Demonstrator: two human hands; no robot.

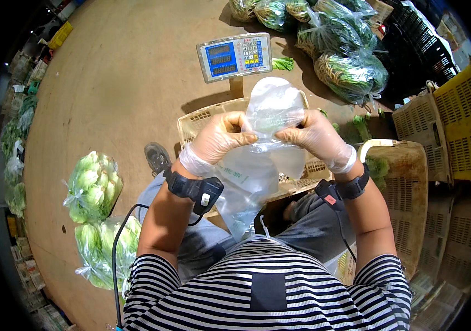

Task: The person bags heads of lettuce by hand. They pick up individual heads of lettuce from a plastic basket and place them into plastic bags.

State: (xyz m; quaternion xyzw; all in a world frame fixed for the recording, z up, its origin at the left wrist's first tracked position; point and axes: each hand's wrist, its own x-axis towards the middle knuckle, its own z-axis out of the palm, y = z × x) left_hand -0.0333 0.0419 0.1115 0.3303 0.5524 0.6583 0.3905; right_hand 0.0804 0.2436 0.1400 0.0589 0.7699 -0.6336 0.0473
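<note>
1. The left hand [225,137], in a thin see-through glove, is closed to a narrow pinch on one edge of a clear plastic bag [269,108], thumb against fingers.
2. The right hand [313,138], gloved the same way, pinches the bag's other side just as narrowly.
3. The bag is over the pale basket [195,122]: slick, limp film, rounded at the top, creased and trailing toward the lap, with faint green print. I cannot tell whether the lower film is the same bag or another.
4. As for progress, the held bag looks flat and unfilled—probably an early stage, with filling and closing left.
5. Beyond the pale basket stands a scale display [234,57], a boxy panel with blue screens and small square keys; a crinkled green leaf [283,64] lies beside it.
6. Left of the pale basket, two plump bags of lettuce [94,186] sit on the floor [103,83]—filled, so presumably done.
7. Beyond and right of the pale basket are bulging bags of stringy greens [351,74], also filled, and a stiff, slotted yellow crate [464,113].
</note>
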